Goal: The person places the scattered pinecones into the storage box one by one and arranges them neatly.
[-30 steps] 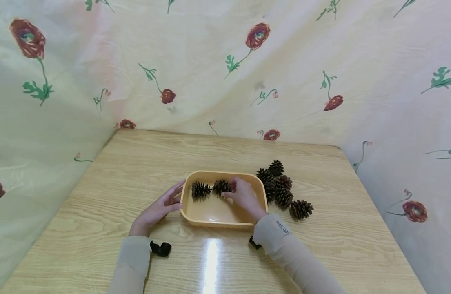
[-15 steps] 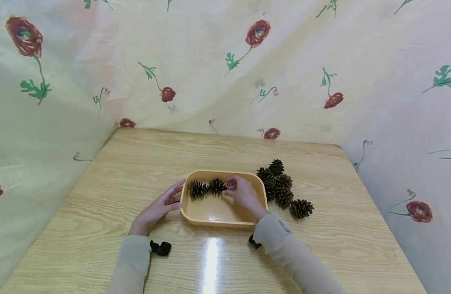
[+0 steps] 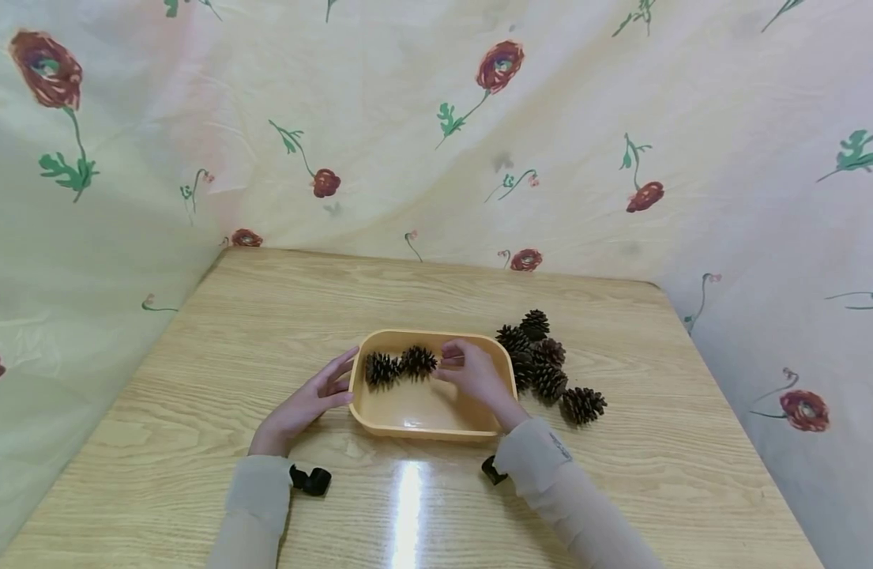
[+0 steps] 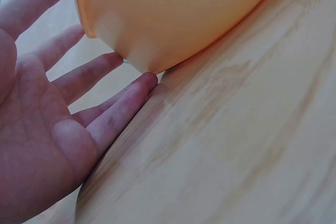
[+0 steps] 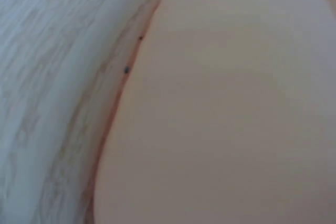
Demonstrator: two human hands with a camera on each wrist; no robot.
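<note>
Left hand (image 3: pixel 306 404), fingers extended, touches the nine-o'clock edge of the tray (image 3: pixel 411 409); right hand (image 3: pixel 476 376), apparently released, is just three-o'clock of two pinecones (image 3: pixel 418 362), floor spreading toward six.

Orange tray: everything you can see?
The tray is pale orange, plastic-looking, a rounded rectangle with raised walls and a glossy floor. It sits upright on the wooden table, long sides running left-right. Two pine cones lie inside, toward the far left. The left hand touches its left wall; the right hand reaches in.
</note>
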